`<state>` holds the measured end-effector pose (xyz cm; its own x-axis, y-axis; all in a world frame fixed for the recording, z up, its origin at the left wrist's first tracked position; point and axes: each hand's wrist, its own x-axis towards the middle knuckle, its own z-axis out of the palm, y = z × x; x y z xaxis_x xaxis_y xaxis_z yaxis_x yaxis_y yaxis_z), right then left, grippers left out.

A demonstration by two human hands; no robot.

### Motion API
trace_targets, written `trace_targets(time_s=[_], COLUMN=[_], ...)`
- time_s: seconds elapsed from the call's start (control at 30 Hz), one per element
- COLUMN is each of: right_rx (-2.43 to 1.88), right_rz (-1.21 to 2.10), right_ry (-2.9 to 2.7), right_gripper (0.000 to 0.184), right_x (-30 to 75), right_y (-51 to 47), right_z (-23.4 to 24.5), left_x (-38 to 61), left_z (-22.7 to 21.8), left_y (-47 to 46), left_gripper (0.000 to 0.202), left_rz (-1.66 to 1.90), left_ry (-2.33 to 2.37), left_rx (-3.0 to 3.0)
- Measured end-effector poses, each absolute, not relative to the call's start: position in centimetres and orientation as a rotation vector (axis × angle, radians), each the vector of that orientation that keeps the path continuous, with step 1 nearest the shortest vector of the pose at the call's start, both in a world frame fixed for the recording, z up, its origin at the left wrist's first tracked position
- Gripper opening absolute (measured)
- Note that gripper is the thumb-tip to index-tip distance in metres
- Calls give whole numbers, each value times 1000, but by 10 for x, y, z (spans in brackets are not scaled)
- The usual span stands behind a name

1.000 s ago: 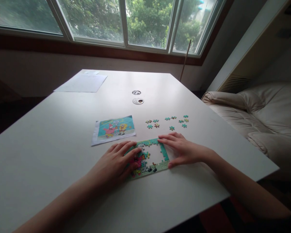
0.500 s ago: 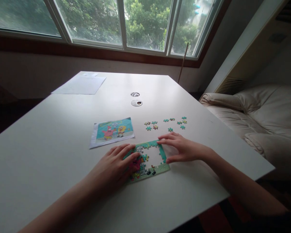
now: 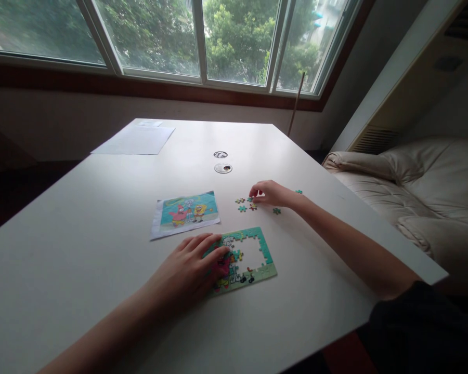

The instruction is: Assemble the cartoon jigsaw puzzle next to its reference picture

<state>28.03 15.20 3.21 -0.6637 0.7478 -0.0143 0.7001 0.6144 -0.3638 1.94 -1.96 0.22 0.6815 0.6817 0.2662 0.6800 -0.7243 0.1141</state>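
A partly assembled jigsaw puzzle [image 3: 268,262] with a green-blue border lies on the white table, with a white gap inside its frame. My left hand [image 3: 197,262] rests flat over the puzzle's left side, fingers stretched out, covering part of the pink figure. My right hand [image 3: 271,193] is above the loose pieces, its fingers bent and the thumb apart from the index finger. Just at its fingertips is a teal puzzle piece [image 3: 250,199]; whether they touch is hard to tell. Close by lie a yellow-red piece [image 3: 253,206] and another teal piece [image 3: 242,209].
A printed cartoon picture [image 3: 189,212] lies on paper left of the loose pieces. Two round table inserts [image 3: 223,168] are farther back. White sheets [image 3: 134,141] lie at the far left. A pale sofa [image 3: 413,182] stands to the right, beyond the table edge.
My right hand has left the puzzle's right edge and moved forward to the loose pieces, covering some of them. My left hand has stayed on the puzzle. The view has shifted slightly.
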Motion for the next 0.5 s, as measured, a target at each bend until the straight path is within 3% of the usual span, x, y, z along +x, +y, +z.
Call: trace_targets(time_s=[0.5], right_rx=[-1373], right_rz=[673], right_ry=[-2689], right_gripper=[20], right_x=[278], right_y=[151], right_z=[40], left_x=[20], left_z=[3], left_y=[-20], left_gripper=[30], left_rz=[459], left_ry=[1182], left_rx=[2865])
